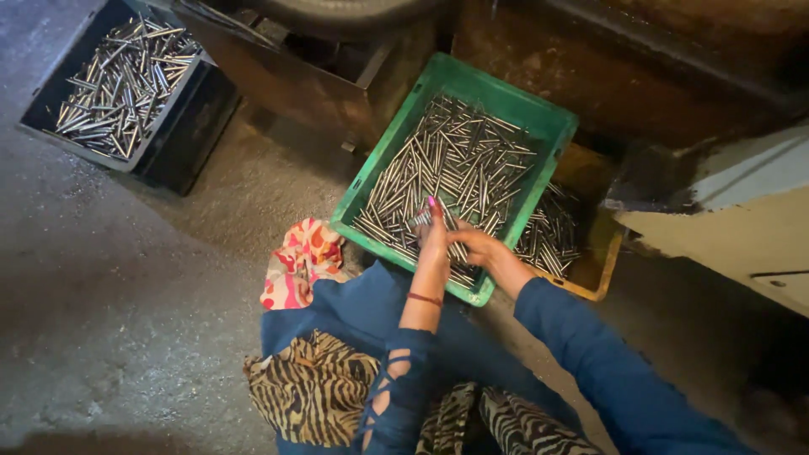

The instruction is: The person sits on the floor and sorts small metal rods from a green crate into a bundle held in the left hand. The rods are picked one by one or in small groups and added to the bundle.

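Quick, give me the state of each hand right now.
Left hand: closed around a few metal rods over the green crate.
Right hand: down among the rods; grip cannot be told.

A black crate (pixel 181 139) of metal pins is seen far left on the floor (pixel 126 278); a yellow crate (pixel 600 270) is tucked beside a patterned cloth (pixel 299 265).

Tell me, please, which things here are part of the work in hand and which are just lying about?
In use:
left hand, holding metal pins
right hand, among the pins
green crate of pins

Lying about:
black crate of pins
yellow crate underneath
patterned cloth
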